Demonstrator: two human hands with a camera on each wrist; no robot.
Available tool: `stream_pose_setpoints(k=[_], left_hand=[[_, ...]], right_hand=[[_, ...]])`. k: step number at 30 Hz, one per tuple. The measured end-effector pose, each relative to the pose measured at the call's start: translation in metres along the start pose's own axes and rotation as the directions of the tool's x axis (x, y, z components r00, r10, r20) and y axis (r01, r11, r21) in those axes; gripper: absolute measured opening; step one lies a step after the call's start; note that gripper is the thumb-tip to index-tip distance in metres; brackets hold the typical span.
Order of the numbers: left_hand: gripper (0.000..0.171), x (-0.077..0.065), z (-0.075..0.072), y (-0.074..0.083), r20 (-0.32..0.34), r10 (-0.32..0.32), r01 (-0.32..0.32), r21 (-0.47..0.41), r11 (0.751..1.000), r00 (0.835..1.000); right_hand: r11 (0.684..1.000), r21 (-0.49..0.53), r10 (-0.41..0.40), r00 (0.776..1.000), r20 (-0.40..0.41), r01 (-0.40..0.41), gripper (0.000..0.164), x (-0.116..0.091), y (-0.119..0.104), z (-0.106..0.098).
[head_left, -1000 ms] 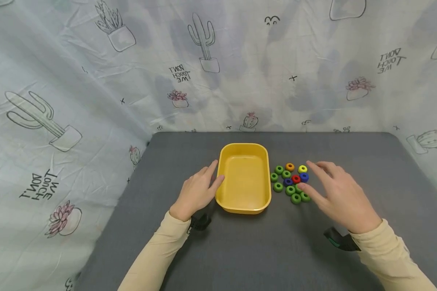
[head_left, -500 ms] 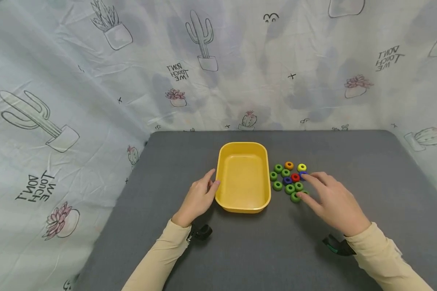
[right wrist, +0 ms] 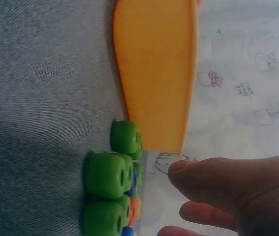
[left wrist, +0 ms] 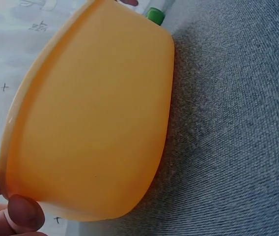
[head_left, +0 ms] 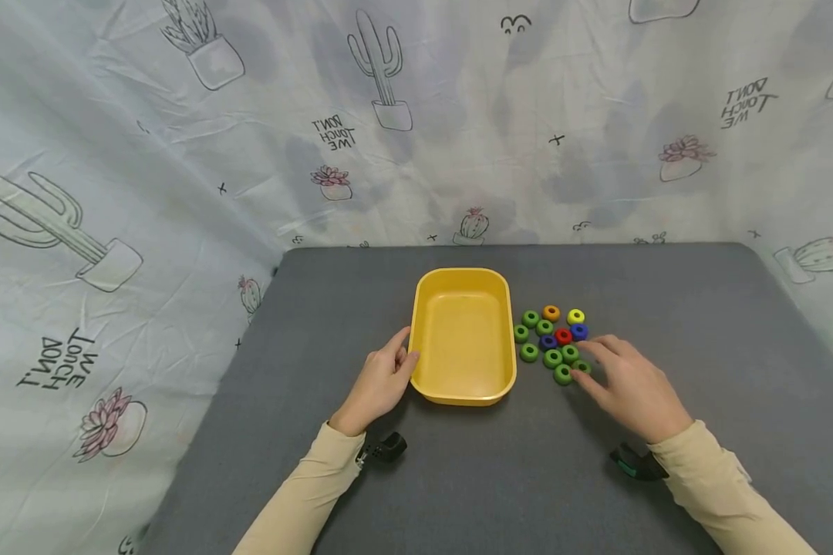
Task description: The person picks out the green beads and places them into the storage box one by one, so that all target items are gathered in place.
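A yellow rectangular tray point(head_left: 462, 339) stands on the grey table, its inside bare. At its left side my left hand point(head_left: 375, 389) pinches the rim between thumb and fingers; the left wrist view shows the fingertips point(left wrist: 26, 212) against the outer wall. To the tray's right lies a loose cluster of chunky beads with holes: several green beads point(head_left: 552, 358), two blue beads point(head_left: 579, 331), a red bead point(head_left: 563, 337), an orange bead point(head_left: 551, 313) and a yellow bead point(head_left: 575, 317). My right hand point(head_left: 635, 393) hovers at the cluster's near right, thumb and fingers apart, holding nothing.
Grey cloth covers the table point(head_left: 486, 478). Behind it and at the left hangs a pale curtain point(head_left: 458, 116) printed with cacti and mirrored lettering. A black wrist device point(head_left: 386, 447) sits under the left wrist, another black device point(head_left: 637, 462) under the right.
My right hand has moved down and slightly left, toward the near green beads, its fingers drawing closer together. The left hand has slid a little nearer along the tray's rim and now pinches it.
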State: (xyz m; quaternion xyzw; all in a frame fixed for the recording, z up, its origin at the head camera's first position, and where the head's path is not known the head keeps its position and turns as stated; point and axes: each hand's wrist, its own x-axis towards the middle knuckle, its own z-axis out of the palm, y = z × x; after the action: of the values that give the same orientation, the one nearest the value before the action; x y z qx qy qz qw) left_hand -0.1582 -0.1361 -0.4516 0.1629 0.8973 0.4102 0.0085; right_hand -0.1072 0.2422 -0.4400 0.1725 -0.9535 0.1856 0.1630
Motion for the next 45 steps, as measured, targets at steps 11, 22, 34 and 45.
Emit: stream_pose_setpoints(k=[11,22,34,45], left_hand=[[0.051,-0.001,0.002,-0.003,0.005,-0.015,0.015,-0.081,0.997,1.000],[0.052,-0.003,0.001,-0.004,0.014,-0.010,0.012,-0.109,0.994,1.000],[0.052,0.000,0.002,-0.008,0.017,0.008,-0.006,-0.120,0.993,1.000],[0.052,-0.001,0.003,-0.008,0.015,-0.006,0.008,-0.140,0.990,1.000]], right_hand=[[0.999,0.007,-0.031,0.999,-0.029,0.031,0.041,-0.004,0.008,0.015],[0.999,0.037,0.009,1.000,0.003,-0.009,0.033,-0.008,0.015,0.025],[0.998,0.052,-0.028,0.999,-0.040,0.030,0.028,-0.007,0.019,0.031],[0.996,0.058,-0.058,0.996,-0.064,0.061,0.030,-0.007,0.021,0.033]])
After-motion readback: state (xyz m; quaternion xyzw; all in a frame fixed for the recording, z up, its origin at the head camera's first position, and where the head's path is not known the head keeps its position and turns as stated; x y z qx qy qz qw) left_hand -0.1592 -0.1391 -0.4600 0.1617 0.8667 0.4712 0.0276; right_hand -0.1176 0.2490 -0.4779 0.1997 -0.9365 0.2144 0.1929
